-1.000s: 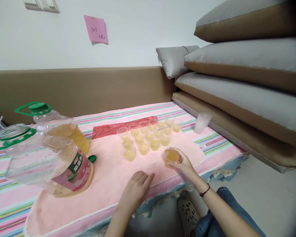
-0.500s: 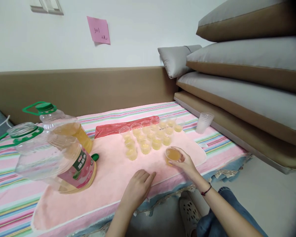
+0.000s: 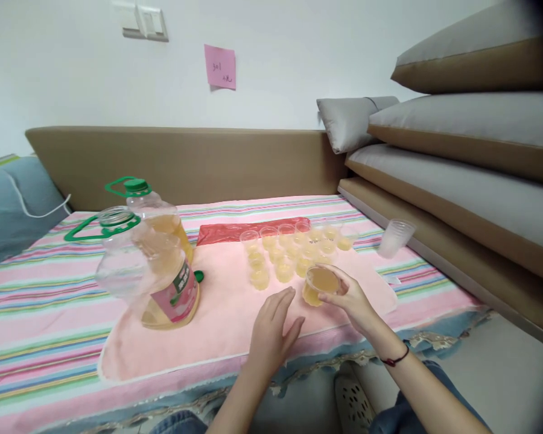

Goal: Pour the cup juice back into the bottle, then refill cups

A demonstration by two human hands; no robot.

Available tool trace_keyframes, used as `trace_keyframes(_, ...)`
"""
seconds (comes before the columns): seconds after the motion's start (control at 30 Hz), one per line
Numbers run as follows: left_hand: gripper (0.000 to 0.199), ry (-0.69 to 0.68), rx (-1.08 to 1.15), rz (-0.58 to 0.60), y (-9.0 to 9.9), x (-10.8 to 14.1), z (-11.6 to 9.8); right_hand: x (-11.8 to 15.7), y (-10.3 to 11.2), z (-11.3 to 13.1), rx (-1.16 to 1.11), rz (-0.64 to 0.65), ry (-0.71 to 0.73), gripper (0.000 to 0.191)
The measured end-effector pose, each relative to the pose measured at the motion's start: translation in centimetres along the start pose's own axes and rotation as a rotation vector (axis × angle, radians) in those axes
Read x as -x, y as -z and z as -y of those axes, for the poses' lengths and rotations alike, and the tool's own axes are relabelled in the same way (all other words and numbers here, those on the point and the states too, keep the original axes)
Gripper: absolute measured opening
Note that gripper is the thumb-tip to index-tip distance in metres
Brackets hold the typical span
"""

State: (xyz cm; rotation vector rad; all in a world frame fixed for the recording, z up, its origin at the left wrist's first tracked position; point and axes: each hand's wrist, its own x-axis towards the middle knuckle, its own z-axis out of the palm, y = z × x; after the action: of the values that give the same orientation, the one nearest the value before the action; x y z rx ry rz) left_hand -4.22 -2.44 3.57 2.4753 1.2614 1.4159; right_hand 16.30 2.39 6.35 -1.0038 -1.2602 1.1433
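Note:
My right hand [image 3: 350, 295] is closed round a clear plastic cup [image 3: 319, 284] of amber drink, fuller than the others. Just left of it, my left hand [image 3: 276, 325] is open, thumb apart from the fingers, with nothing in it. Beyond both hands stand several clear cups [image 3: 284, 268] in rows, each with a little yellow drink in the bottom. To the left, a large uncapped bottle [image 3: 172, 295] with a pink label holds some drink low down. Behind it is a second large bottle [image 3: 174, 226] with a green cap.
A stack of spare cups [image 3: 396, 238] leans at the right, near piled grey-brown cushions [image 3: 461, 169]. A green cap [image 3: 199, 276] lies beside the front bottle. A red plastic bag [image 3: 219, 233] lies behind the cups on the pink mat [image 3: 149, 361]. The cloth's front edge hangs over my legs.
My left hand has lifted and spread its thumb, moving closer to the held cup. My right hand still grips the cup, which looks raised and slightly tilted. The view has shifted left.

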Motion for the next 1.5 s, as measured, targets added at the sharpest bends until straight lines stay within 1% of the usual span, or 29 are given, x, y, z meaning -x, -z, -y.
trace_keyframes(0.13, 0.059, 0.080, -0.001, -0.102, 0.5, 0.3, -0.7, 0.8, -3.4, 2.2, -0.036, 0.086, -0.025, 0.064)
trace_keyframes(0.27, 0.065, 0.152, 0.010, -0.203, 1.6, 0.8, -1.0, 1.6, -7.0, 3.6, -0.098, 0.137, -0.034, 0.063)
trace_keyframes(0.47, 0.057, 0.262, 0.057, -0.341, 4.2, 1.5, -1.0, 2.3, -11.7, 4.6, -0.139, 0.179, -0.056, 0.061)
trace_keyframes(0.67, 0.041, 0.423, 0.130, -0.488, 6.7, 1.8, -0.7, 2.4, -15.2, 5.0, -0.159, 0.225, -0.078, 0.061)
trace_keyframes(0.77, 0.038, 0.485, 0.173, -0.545, 7.7, 1.8, -0.2, 2.2, -16.6, 5.1, -0.171, 0.250, -0.089, 0.062)
trace_keyframes(0.87, 0.038, 0.504, 0.190, -0.588, 8.6, 1.8, 0.2, 1.9, -17.7, 5.3, -0.173, 0.274, -0.083, 0.061)
trace_keyframes(1.0, 0.036, 0.486, 0.190, -0.592, 9.3, 1.9, 0.8, 1.3, -19.0, 5.8, -0.162, 0.320, -0.072, 0.061)
trace_keyframes(1.07, 0.040, 0.468, 0.166, -0.608, 9.6, 2.1, 1.1, 1.0, -19.5, 6.2, -0.147, 0.344, -0.073, 0.060)
trace_keyframes(1.2, 0.046, 0.396, -0.006, -0.693, 10.5, 2.6, 2.1, -0.2, -20.2, 7.4, -0.134, 0.373, -0.038, 0.057)
trace_keyframes(1.3, 0.039, 0.334, -0.208, -0.816, 11.9, 2.7, 3.0, -1.5, -20.8, 8.6, -0.129, 0.404, 0.018, 0.052)
trace_keyframes(1.4, 0.035, 0.392, -0.393, -0.926, 13.4, 2.8, 3.9, -3.1, -21.4, 10.0, -0.120, 0.428, 0.053, 0.049)
trace_keyframes(1.43, 0.038, 0.429, -0.433, -0.940, 13.9, 2.8, 4.3, -3.7, -21.7, 10.5, -0.114, 0.436, 0.058, 0.049)
trace_keyframes(1.5, 0.052, 0.509, -0.471, -0.926, 14.7, 3.0, 5.2, -4.9, -22.4, 11.6, -0.105, 0.456, 0.059, 0.049)
